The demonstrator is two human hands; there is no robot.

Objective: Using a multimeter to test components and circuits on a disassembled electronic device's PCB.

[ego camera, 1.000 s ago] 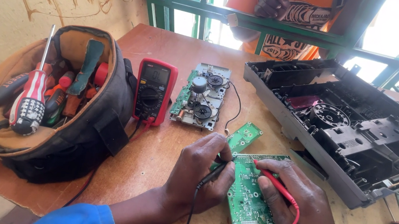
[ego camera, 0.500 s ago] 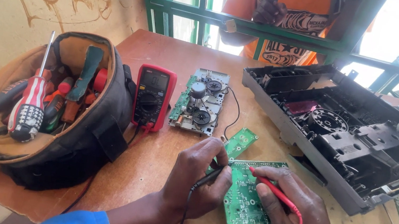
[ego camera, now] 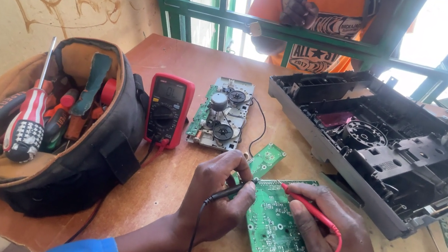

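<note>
Probing green circuit board (ego camera: 273, 230) on wooden counter (ego camera: 166, 189).
Left hand (ego camera: 218, 197) pinched black probe (ego camera: 232, 188), right hand (ego camera: 332, 239) gripped red probe (ego camera: 307, 204); tips seemingly touched board's top edge.

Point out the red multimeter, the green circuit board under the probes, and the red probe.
red multimeter (ego camera: 167, 110): head view, on its round dial.
green circuit board (ego camera: 274, 224): head view, on the bare middle of the board.
red probe (ego camera: 307, 204): head view, on its shaft above the right hand's fingers.
</note>
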